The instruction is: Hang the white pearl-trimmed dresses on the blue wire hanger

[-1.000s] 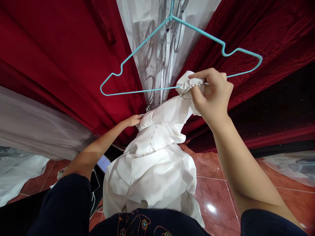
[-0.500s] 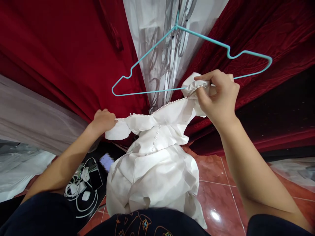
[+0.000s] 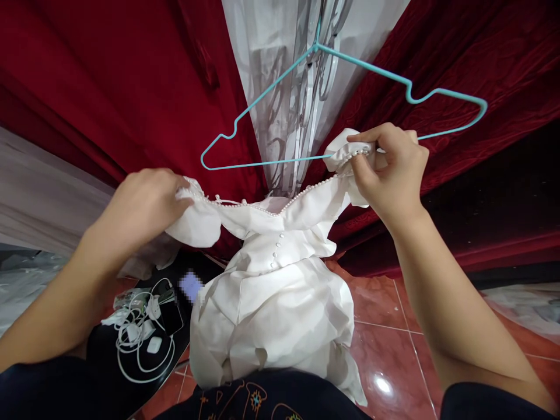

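A white dress [image 3: 275, 297] with pearl trim along its neckline and buttons down the bodice hangs between my hands. My left hand [image 3: 146, 198] is closed on its left sleeve edge. My right hand [image 3: 389, 169] pinches the gathered right sleeve, thumb on the pearl edge, right at the bottom bar of a light-blue hanger [image 3: 266, 163]. The bar passes behind the bunched cloth and my fingers there, so how the cloth lies around it is partly hidden. The hanger's left end is bare. The skirt is bunched up against my front.
Red drapes [image 3: 109, 87] hang on both sides, with a white metal frame and sheer cloth between them. At lower left, a black surface [image 3: 102, 350] bears white cables [image 3: 131, 344], a dark phone [image 3: 171, 315] and a small white case [image 3: 154, 345]. Red floor tiles [image 3: 385, 338] lie at right.
My left hand has moved left and up, pulling the left sleeve outward so the neckline dips more in the middle. The right hand and hanger have hardly moved.
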Motion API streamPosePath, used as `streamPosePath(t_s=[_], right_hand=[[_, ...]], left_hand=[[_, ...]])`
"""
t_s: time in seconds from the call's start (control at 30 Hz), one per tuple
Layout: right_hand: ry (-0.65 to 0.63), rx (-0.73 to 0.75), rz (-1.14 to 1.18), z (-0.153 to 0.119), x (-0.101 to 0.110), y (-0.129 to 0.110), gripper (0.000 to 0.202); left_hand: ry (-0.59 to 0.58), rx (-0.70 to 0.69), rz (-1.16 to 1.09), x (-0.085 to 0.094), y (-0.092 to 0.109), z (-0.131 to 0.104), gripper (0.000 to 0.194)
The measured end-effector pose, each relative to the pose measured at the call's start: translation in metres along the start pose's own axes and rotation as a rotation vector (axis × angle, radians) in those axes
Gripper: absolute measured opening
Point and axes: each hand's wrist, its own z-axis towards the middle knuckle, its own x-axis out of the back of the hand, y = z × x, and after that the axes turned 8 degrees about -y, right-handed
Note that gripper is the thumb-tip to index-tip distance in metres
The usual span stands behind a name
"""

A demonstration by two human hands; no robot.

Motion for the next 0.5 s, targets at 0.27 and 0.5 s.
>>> streamPosePath(t_s=[0.27,0.5], right_hand=[[-0.046,-0.003,0.013,-0.004,0.000,0.003,0.013],[-0.043,0.003,-0.049,-0.007,-0.005,0.003,0.010]], left_hand=[[0.423,0.021,-0.239,0.005,0.009,0.042,0.053],[0.507,-0.321,-0.343,-0.006,0.017,0.081,0.058]])
